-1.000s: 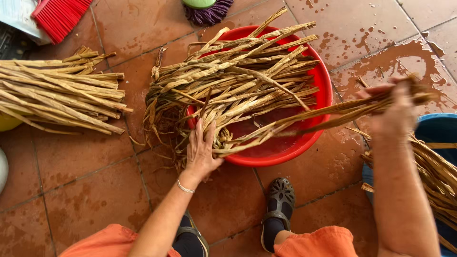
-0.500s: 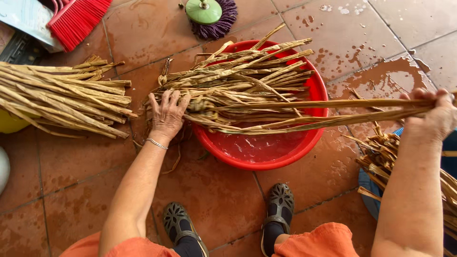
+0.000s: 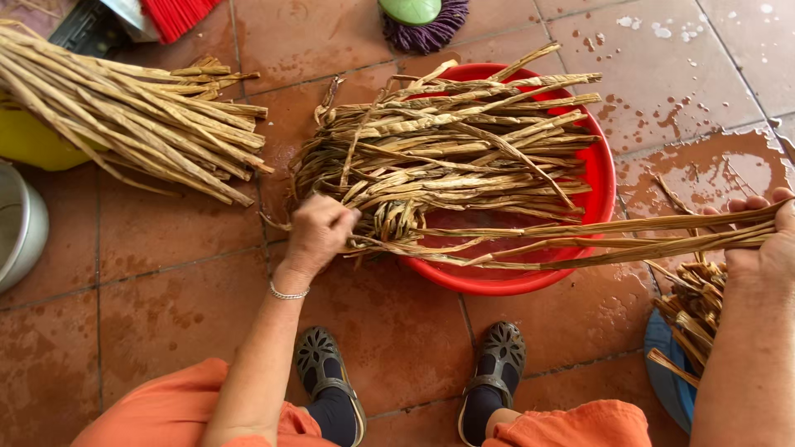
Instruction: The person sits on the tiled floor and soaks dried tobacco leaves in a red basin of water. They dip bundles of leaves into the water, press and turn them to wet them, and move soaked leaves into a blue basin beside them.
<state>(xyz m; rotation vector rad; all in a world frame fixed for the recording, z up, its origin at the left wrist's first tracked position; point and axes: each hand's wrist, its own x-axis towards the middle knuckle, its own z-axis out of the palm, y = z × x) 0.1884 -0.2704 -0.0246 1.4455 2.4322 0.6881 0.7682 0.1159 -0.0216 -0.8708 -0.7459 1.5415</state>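
Stretching dried strips (image 3: 580, 240) across the red basin (image 3: 603, 178).
Left hand (image 3: 317, 234) is gripping one end at the basin's rim; right hand (image 3: 766, 240) is clasping the other end.

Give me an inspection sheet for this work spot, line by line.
Surface: terracotta floor tiles, wet patches at the right.
Job's things: red basin heaped with dried leaf strips; a few long strips stretched between both hands.
Clutter: second strip pile on the left, red broom, purple brush, metal pot, yellow container.
Hands: left hand grips the strip ends; right hand holds the far ends.
Cables: nothing seen.
Surroundings: blue tub with more strips, right.
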